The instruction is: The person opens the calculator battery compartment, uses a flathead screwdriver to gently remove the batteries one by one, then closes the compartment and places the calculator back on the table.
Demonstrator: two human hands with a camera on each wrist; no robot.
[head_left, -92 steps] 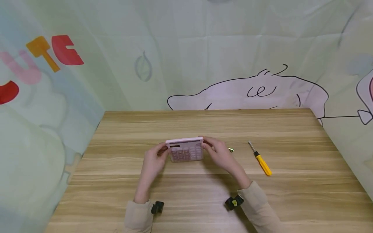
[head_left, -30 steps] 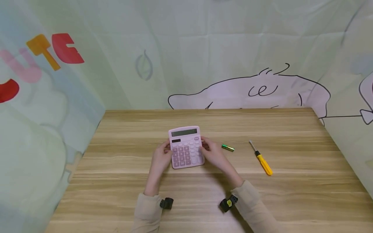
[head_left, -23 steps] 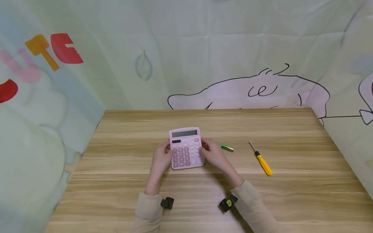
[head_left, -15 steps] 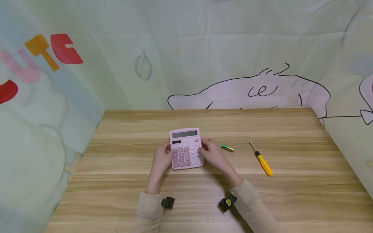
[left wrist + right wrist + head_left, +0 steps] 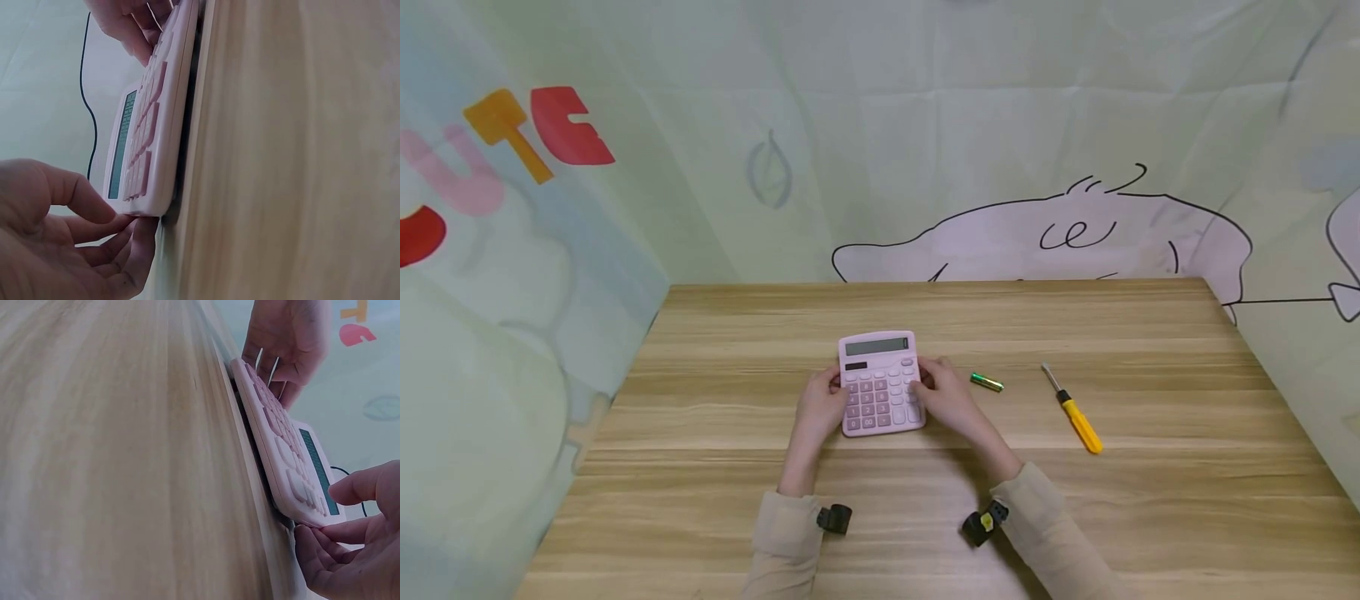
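A pink calculator [image 5: 883, 385] lies face up at the middle of the table, its display showing a small digit at the right end. My left hand [image 5: 820, 407] holds its left edge, thumb at the side of the keys and fingers low against the edge. On the opposite side my right hand [image 5: 950, 398] grips the right edge, thumb over the keys. In the right wrist view the right hand [image 5: 356, 544] has its fingertips at the calculator's lower edge. The left wrist view shows the left hand [image 5: 69, 237] with fingers curled against the near end of the calculator.
A green and gold battery [image 5: 987, 382] lies just right of my right hand. Farther right is a screwdriver [image 5: 1072, 410] with a yellow handle, its tip toward the back. The wooden table [image 5: 737, 317] meets a printed cloth backdrop [image 5: 880, 150] behind.
About three seconds ago the calculator stood tilted up between both hands; it has since been lowered to lie face up. Over the last second it has shifted only slightly toward me.
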